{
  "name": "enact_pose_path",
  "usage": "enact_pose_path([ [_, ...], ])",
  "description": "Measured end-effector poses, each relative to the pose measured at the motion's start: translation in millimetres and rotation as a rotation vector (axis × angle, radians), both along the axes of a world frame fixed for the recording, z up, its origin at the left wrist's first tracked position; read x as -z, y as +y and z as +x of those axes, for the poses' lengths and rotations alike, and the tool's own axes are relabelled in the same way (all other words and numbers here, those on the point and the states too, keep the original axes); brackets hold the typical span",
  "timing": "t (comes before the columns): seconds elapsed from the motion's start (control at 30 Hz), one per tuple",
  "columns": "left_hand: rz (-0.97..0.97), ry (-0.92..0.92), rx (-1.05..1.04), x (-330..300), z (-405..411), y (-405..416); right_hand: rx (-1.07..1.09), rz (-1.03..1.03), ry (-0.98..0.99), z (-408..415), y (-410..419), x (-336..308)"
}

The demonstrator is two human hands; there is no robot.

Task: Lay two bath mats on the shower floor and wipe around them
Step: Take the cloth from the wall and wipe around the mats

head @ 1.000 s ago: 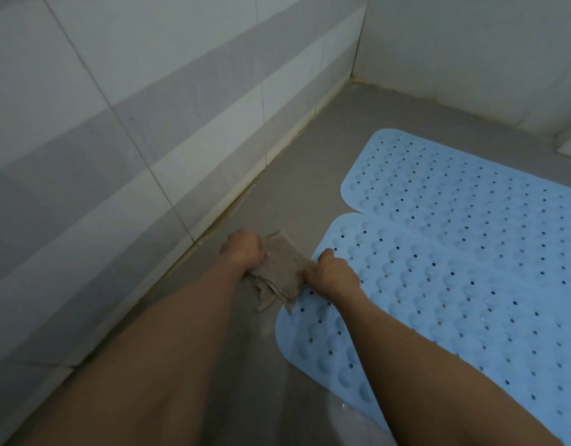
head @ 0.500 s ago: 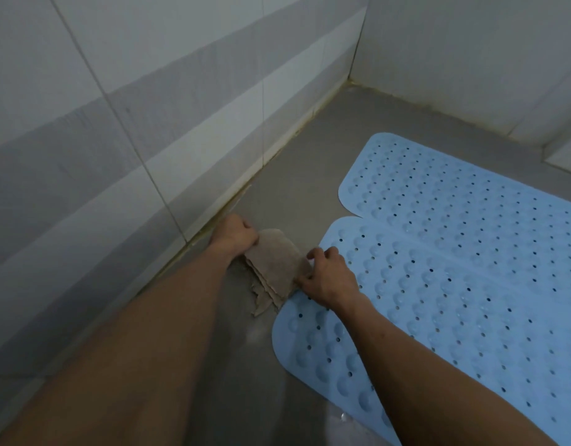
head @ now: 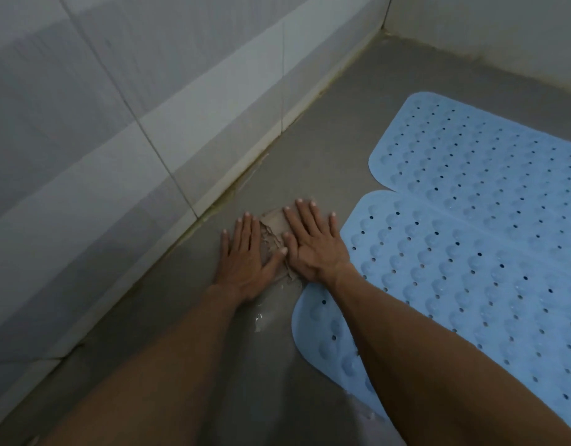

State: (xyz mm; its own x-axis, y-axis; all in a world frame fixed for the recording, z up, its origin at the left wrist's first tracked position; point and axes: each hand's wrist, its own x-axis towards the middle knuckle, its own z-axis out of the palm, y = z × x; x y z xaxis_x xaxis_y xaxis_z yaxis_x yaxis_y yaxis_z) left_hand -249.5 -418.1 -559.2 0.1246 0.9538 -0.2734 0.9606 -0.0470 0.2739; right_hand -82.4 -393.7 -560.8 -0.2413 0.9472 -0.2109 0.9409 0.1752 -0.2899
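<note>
Pressing the folded brown rag [head: 274,225] flat to the grey shower floor [head: 326,149], between the tiled wall [head: 123,117] and the near blue bath mat [head: 454,284]. Left hand [head: 243,255] and right hand [head: 311,241] both lie palm-down, fingers straight and spread, gripping nothing. The far blue bath mat [head: 490,156] lies beside the near one, edges meeting.

I judge wiping works best with even palm pressure, strokes following the mat edge, then along the wall joint.

Half a second earlier, both hands were pinching the rag's sides with curled fingers; now they are flattened on top of it.
</note>
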Motion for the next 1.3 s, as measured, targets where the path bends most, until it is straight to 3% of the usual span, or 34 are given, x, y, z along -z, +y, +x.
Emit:
enact_pose_path([
  [0.17, 0.112, 0.032, -0.01, 4.6, 25.4, -4.9, 0.003, -0.036, -0.028, 6.0, 18.7, -5.2],
  [0.43, 0.118, 0.135, -0.059, 13.8, 51.4, -8.6, -0.004, -0.072, -0.097, 52.6, 96.3, -10.3],
  [0.67, 0.141, 0.073, -0.053, -6.2, 89.4, -4.1, -0.031, -0.044, -0.119, 71.6, 120.0, -14.8],
  [0.8, 0.072, 0.017, -0.233, -6.9, 165.4, 9.7, -0.094, 0.028, -0.118, 83.1, 131.7, -10.4],
  [0.97, 0.241, 0.004, -0.28, 8.3, 185.5, 7.6, -0.085, 0.081, -0.139, 113.3, 185.6, -8.1],
  [1.1, 0.26, 0.0, -0.268, 10.0, 187.6, 8.7, -0.033, 0.053, -0.141, 123.5, 223.7, -8.1],
  [1.17, 0.256, 0.006, -0.222, 6.1, 188.2, 11.6, -0.037, 0.028, -0.136, 122.1, 229.3, -11.1],
  [1.3, 0.313, 0.046, 0.159, -5.5, 212.0, 38.2, -0.077, 0.027, -0.163, 121.6, 230.7, -12.4],
])
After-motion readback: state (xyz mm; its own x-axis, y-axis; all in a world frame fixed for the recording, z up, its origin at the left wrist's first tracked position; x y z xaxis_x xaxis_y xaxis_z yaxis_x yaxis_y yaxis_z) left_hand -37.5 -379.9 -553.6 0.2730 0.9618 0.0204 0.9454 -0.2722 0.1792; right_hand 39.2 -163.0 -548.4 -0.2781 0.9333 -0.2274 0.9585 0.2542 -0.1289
